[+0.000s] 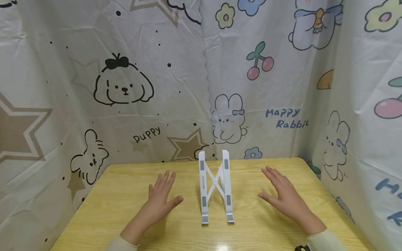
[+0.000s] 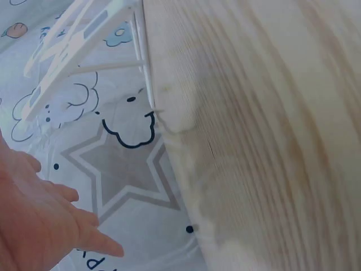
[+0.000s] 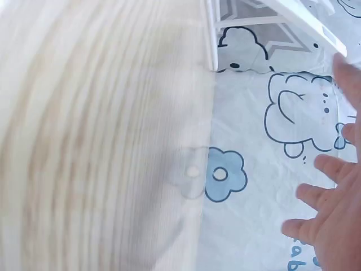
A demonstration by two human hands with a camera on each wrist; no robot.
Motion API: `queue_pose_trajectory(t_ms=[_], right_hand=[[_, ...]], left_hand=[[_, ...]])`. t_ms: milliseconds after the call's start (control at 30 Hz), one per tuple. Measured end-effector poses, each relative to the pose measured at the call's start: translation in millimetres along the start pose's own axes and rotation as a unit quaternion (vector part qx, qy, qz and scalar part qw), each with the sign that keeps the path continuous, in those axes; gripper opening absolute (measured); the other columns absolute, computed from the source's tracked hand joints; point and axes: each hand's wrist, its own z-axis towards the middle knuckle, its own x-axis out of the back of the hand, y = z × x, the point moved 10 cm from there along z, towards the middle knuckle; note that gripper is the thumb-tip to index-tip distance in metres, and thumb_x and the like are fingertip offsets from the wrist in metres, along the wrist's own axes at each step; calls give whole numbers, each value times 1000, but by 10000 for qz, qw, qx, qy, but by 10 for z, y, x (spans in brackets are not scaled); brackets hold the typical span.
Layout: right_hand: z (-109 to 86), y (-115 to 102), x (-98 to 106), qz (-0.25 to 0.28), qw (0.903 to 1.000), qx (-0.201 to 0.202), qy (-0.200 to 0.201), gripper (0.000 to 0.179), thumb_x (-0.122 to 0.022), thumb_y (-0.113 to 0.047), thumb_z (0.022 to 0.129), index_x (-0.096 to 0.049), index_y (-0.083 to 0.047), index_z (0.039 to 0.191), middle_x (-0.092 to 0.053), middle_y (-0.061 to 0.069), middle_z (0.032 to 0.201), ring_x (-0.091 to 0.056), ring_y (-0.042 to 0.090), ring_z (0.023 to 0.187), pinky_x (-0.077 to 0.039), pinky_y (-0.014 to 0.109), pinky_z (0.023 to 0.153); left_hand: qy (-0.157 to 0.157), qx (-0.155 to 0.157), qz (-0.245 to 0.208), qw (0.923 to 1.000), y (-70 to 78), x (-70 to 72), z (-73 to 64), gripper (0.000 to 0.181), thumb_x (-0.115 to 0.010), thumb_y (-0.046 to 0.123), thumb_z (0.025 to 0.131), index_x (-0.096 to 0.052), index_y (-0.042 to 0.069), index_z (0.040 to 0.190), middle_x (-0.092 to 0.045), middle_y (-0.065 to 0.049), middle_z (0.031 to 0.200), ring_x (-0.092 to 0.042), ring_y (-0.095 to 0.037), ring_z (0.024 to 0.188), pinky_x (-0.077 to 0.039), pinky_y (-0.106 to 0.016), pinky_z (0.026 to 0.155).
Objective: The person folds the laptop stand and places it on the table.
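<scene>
A white folding laptop stand [image 1: 215,183] with grey pads stands unfolded on the wooden table, its two rails joined by an X-shaped brace. To its left, my left hand [image 1: 160,202] is held with fingers spread, apart from the stand. My right hand [image 1: 284,198] is on the other side, fingers extended and thumb toward the stand, also not touching it. In the left wrist view the stand [image 2: 84,45] shows at the top, above the left hand [image 2: 39,220]. The right wrist view has part of the stand [image 3: 304,25] near the right hand [image 3: 338,203].
The light wooden table [image 1: 125,188] reaches back to a printed curtain [image 1: 176,87] with puppy, star and rabbit drawings. More curtain [image 1: 361,139] hangs along the right side. A dark wristband [image 1: 302,248] shows by the right sleeve.
</scene>
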Motion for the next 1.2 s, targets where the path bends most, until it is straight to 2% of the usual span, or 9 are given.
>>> queue_pose_trajectory(t_ms=[167, 300, 433, 533, 700, 800, 900, 1000, 1200], right_hand=[[25, 18, -23, 612, 9977, -301, -49, 85, -74, -42, 94, -28, -24, 163, -34, 18, 163, -35, 48, 145, -36, 74, 107], [23, 20, -71, 1021, 9931, -569, -81, 81, -72, -43, 96, -30, -23, 162, -36, 19, 162, -38, 48, 143, -38, 75, 105], [25, -18, -113, 1484, 9868, -640, -86, 76, -72, -34, 97, -32, -21, 161, -38, 16, 161, -40, 45, 142, -37, 73, 107], [28, -47, -124, 1772, 9821, -630, -90, 74, -71, -28, 98, -33, -16, 160, -41, 16, 159, -42, 44, 141, -37, 71, 108], [61, -25, -144, 2119, 9745, -729, -95, 70, -69, -27, 100, -35, -11, 158, -47, 18, 155, -48, 43, 137, -43, 66, 107], [78, 4, -182, 2538, 9635, -835, -185, 68, -69, -24, 100, -36, -11, 158, -49, 19, 152, -51, 43, 135, -48, 58, 106], [78, 30, -246, 3055, 9469, -955, -301, 67, -70, -21, 99, -37, -10, 157, -51, 21, 149, -53, 44, 132, -55, 39, 102], [67, 38, -321, 3449, 9317, -1046, -450, 65, -70, -20, 99, -40, -11, 155, -53, 23, 147, -55, 45, 130, -54, 21, 95], [75, 47, -438, 3798, 9147, -1225, -632, 61, -71, -20, 98, -44, -11, 152, -54, 28, 142, -61, 40, 124, -56, 22, 92]], left_hand=[[-4, 91, -598, 9982, 36, -14, 54, 90, -59, 58, 98, -15, 16, 166, -10, -16, 171, -3, -47, 156, -4, -83, 112], [-2, 314, -1067, 9938, 33, -48, 61, 90, -64, 52, 98, -16, 17, 166, -16, -14, 171, -9, -45, 156, -14, -77, 116], [40, 496, -1501, 9874, 32, -100, 67, 87, -68, 47, 97, -23, 16, 164, -24, -17, 168, -22, -46, 153, -26, -71, 117], [56, 625, -1859, 9806, 21, -143, 80, 83, -68, 45, 97, -27, 14, 163, -30, -17, 166, -28, -45, 151, -28, -70, 116], [43, 879, -2617, 9611, -30, -195, 119, 75, -66, 38, 100, -29, 15, 162, -36, -14, 164, -30, -43, 151, -26, -72, 116], [98, 936, -2961, 9505, -31, -192, 144, 70, -67, 31, 101, -33, 14, 160, -43, -16, 159, -37, -44, 147, -33, -69, 114], [164, 944, -3240, 9412, -12, -197, 155, 68, -70, 24, 99, -38, 10, 157, -51, -19, 151, -47, -43, 139, -43, -61, 111], [201, 949, -3524, 9308, 5, -226, 152, 65, -73, 19, 97, -43, 6, 153, -56, -22, 144, -55, -41, 132, -51, -51, 106], [143, 994, -3941, 9136, 16, -309, 177, 62, -74, 15, 96, -46, 5, 150, -57, -23, 139, -59, -39, 127, -57, -35, 98]])
